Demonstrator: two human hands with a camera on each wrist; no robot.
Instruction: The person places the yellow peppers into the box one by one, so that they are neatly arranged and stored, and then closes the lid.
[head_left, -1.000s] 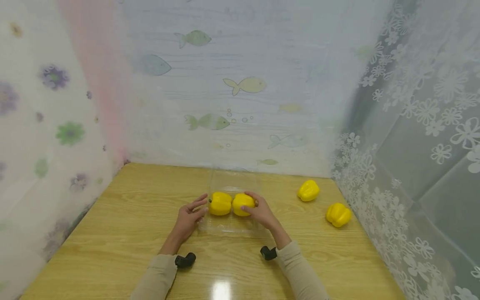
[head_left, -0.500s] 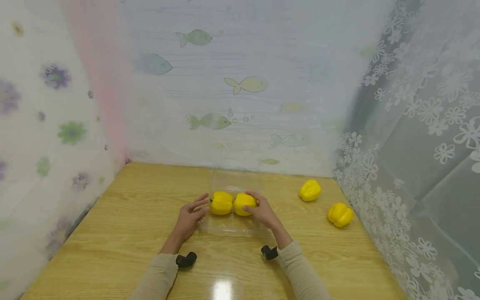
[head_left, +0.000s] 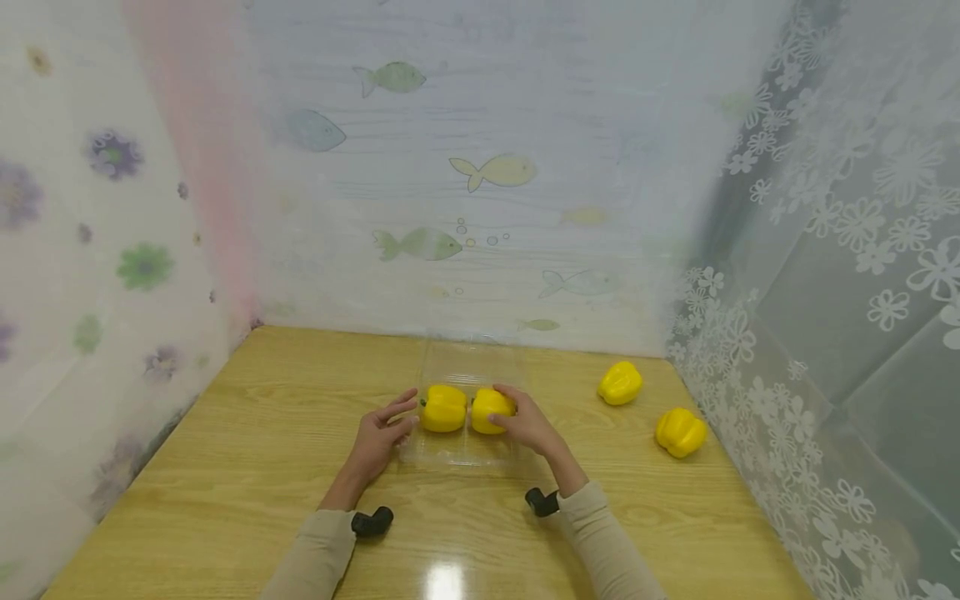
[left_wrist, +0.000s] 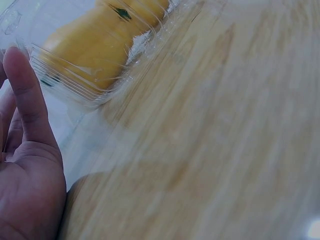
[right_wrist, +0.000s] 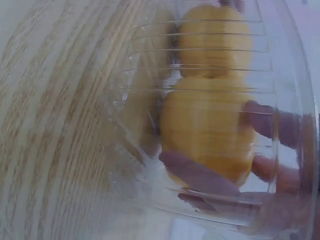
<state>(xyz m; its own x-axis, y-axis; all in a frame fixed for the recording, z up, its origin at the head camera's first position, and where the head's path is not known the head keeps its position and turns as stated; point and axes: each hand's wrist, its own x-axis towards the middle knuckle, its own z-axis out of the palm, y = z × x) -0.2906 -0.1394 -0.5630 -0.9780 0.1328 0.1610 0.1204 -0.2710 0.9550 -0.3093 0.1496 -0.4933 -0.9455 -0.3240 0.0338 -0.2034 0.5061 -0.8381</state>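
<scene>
Two yellow bell peppers lie side by side in a clear plastic container (head_left: 459, 457) on the table. The left bell pepper (head_left: 444, 408) has its stem pointing left. My right hand (head_left: 531, 427) grips the right bell pepper (head_left: 483, 414), thumb in front and fingers behind. Seen through the clear wall in the right wrist view, my fingers (right_wrist: 200, 175) surround that pepper. My left hand (head_left: 377, 440) is at the container's left side, fingers extended. In the left wrist view its thumb (left_wrist: 27, 95) stands straight at the ribbed wall; whether it touches is hard to tell.
Two more yellow bell peppers lie on the right of the wooden table (head_left: 247, 467): one farther back (head_left: 620, 383), one nearer the right edge (head_left: 681, 432). The container's clear lid (head_left: 472, 358) stands open towards the back curtain (head_left: 337, 292). Black wrist-worn pieces (head_left: 372, 522) extend from both sleeves.
The right bell pepper has shifted slightly right with my right hand, widening the gap to the left pepper. My left hand has stayed in place.
</scene>
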